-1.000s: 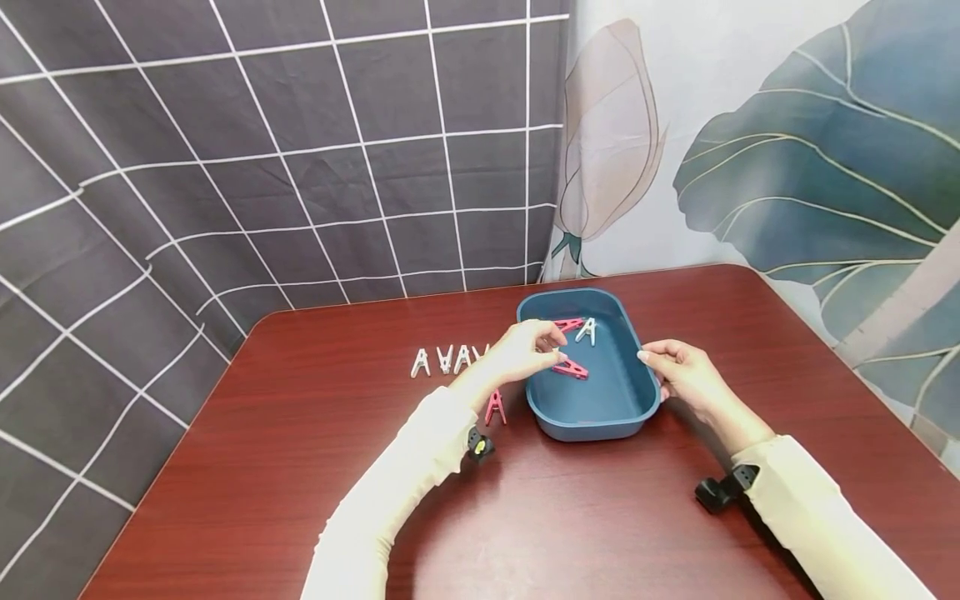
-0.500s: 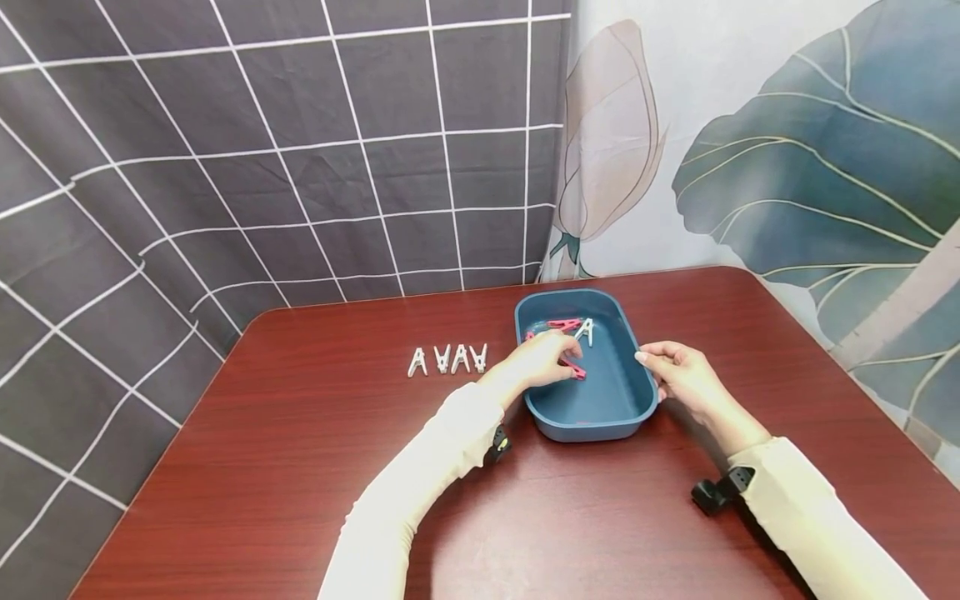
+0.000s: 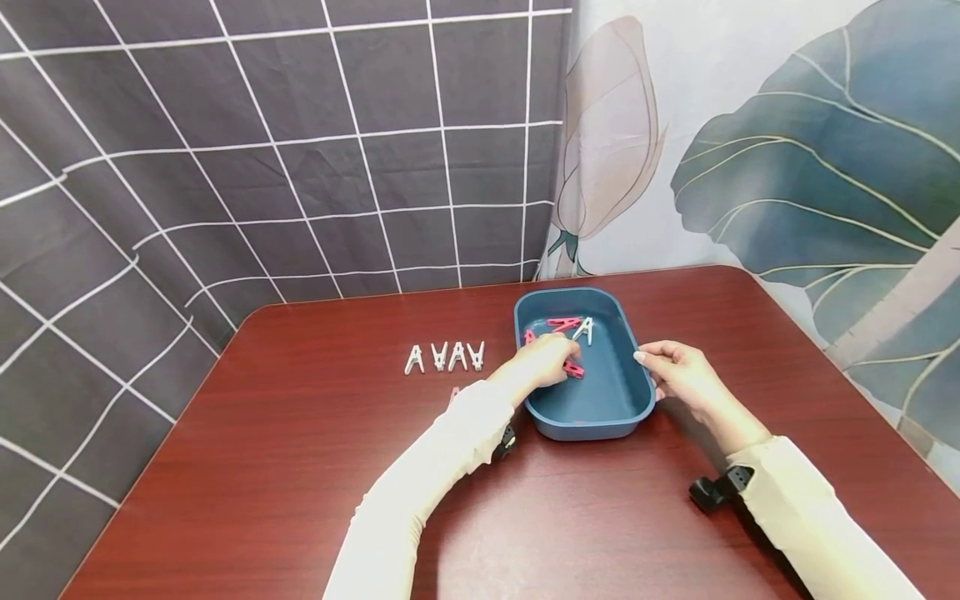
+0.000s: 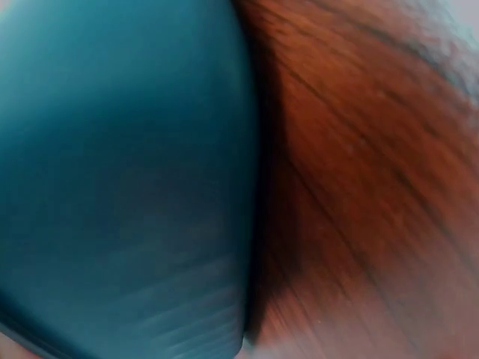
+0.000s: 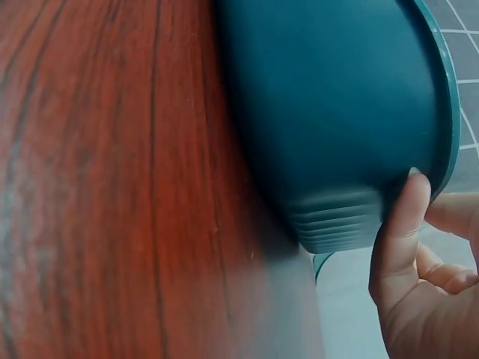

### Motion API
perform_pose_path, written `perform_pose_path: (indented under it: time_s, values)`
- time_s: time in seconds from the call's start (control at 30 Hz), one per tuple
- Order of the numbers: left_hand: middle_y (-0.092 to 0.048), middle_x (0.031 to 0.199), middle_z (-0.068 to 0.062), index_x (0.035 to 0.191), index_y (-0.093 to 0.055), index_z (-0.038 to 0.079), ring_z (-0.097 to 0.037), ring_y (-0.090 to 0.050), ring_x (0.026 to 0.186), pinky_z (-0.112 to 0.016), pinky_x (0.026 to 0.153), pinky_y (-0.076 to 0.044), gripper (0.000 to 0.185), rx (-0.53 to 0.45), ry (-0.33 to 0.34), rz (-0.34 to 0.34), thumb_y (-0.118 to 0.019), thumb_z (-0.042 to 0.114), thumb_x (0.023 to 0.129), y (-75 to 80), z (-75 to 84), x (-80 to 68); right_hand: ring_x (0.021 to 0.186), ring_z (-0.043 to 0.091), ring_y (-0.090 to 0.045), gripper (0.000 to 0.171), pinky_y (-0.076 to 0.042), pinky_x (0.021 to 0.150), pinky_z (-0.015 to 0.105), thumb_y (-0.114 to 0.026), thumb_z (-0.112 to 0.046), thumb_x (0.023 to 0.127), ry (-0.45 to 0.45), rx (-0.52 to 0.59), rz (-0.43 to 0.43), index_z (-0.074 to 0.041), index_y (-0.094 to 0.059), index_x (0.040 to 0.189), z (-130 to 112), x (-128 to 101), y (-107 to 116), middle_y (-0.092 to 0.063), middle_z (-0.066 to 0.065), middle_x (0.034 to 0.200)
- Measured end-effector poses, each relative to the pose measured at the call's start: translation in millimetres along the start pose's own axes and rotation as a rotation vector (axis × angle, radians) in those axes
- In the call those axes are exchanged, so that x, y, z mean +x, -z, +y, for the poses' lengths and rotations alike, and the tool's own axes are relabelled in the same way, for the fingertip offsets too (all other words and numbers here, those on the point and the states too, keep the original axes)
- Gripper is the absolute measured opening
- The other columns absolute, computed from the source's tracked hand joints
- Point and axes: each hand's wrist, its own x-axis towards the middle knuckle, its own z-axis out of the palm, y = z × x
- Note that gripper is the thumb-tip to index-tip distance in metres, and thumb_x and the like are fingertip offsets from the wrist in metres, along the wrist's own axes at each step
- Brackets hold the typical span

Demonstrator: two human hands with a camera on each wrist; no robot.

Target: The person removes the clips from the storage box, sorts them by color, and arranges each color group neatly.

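A blue plastic bin (image 3: 600,408) stands on the table, with several pink and white clothespins inside. My left hand (image 3: 542,360) reaches down into it, fingers curled at a pink clothespin (image 3: 573,369). The back of the hand hides the fingertips, and I cannot tell whether they grip it. Farther back in the bin lie another pink clothespin (image 3: 564,322) and a white clothespin (image 3: 583,330). My right hand (image 3: 678,372) pinches the bin's right rim. In the right wrist view its thumb (image 5: 404,224) presses the outer wall near the rim.
On the red-brown table (image 3: 300,433), left of the bin, several white clothespins (image 3: 457,356) stand in a row. The tip of a pink clothespin (image 3: 453,395) shows beside the left sleeve (image 3: 442,450). A grey gridded cloth (image 3: 337,167) hangs behind.
My left hand has moved right and down deeper into the bin, covering more of the pink clothespin there. The right hand keeps its hold on the rim.
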Motion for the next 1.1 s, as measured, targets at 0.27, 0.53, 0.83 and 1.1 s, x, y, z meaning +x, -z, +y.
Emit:
perform_pose_path:
  time_s: [0.27,0.53,0.83,1.1]
  values:
    - [-0.060,0.096,-0.001,0.103,-0.069,0.017,-0.014,-0.055,0.086,-0.022,0.071,-0.045,0.016,0.056,0.049,-0.007,-0.059,0.011,0.091,-2.9,4.6,1.1,0.060,0.009,-0.059,0.052,-0.055,0.057,0.028,-0.059,-0.016,0.093,-0.014,-0.011,-0.063,0.017,-0.040,0.128,-4.0,-4.4,5.1,-0.061,-0.003,0.079]
    - [-0.060,0.094,-0.001,0.095,-0.070,0.018,-0.013,-0.055,0.085,-0.023,0.070,-0.047,0.011,0.095,0.094,-0.014,-0.060,0.015,0.093,-5.3,6.9,0.0,0.061,0.009,-0.057,0.056,-0.053,0.056,0.025,-0.060,-0.016,0.093,-0.046,0.033,-0.118,0.016,-0.035,0.131,-1.9,-3.2,8.0,-0.062,-0.004,0.079]
    - [-0.063,0.096,0.000,0.093,-0.071,0.018,-0.016,-0.054,0.093,-0.026,0.079,-0.047,0.009,0.095,0.057,0.013,-0.063,0.014,0.090,-6.4,3.2,-0.4,0.061,0.009,-0.058,0.056,-0.053,0.057,0.025,-0.060,-0.017,0.093,-0.049,0.044,-0.126,0.016,-0.034,0.132,-3.2,-3.4,6.9,-0.063,-0.004,0.081]
    - [-0.061,0.090,-0.002,0.095,-0.064,0.013,-0.014,-0.054,0.088,-0.022,0.074,-0.044,0.010,-0.027,-0.002,0.051,-0.068,0.017,0.087,-3.0,-1.9,0.0,0.060,0.009,-0.059,0.053,-0.054,0.057,0.026,-0.056,-0.013,0.095,-0.026,0.070,-0.150,0.017,-0.032,0.132,-1.8,-2.4,6.8,-0.060,-0.003,0.081]
